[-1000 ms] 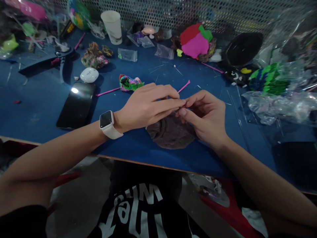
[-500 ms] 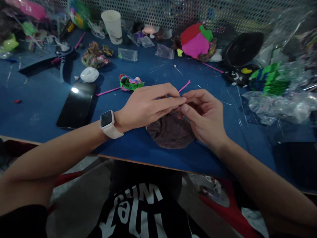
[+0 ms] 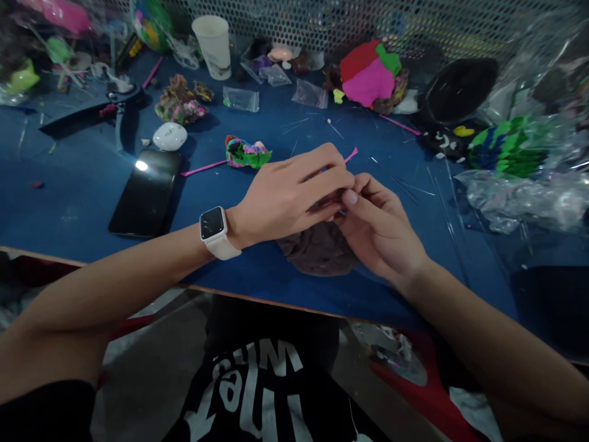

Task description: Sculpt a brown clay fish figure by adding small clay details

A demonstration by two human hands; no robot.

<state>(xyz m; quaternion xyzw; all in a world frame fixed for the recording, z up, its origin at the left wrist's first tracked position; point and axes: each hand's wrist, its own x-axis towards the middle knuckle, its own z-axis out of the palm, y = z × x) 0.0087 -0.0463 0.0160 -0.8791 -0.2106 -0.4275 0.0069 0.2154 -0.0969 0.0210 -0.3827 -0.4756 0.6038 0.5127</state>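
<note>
A flattened lump of dark brown modelling clay (image 3: 319, 252) lies on the blue table near its front edge, partly hidden under my hands. My left hand (image 3: 299, 190), with a watch (image 3: 213, 224) on its wrist, arches over the clay. Its fingers are bent and their tips meet those of my right hand (image 3: 381, 224). My right thumb and forefinger are pinched together just above the clay's right side. What sits between the fingertips of both hands is too small and covered to make out. Behind my left hand lies a multicoloured clay piece (image 3: 248, 153).
A phone (image 3: 146, 193) and a white earbud case (image 3: 170, 136) lie to the left. At the back stand a paper cup (image 3: 213, 49) and a red, pink and green clay form (image 3: 370, 73). Crumpled clear plastic (image 3: 529, 196) and a black bowl (image 3: 460, 89) are on the right.
My left hand has shifted slightly right and its fingers are more bent. My right hand has turned a little, its pinch now lower and farther right. The view has shifted slightly.
</note>
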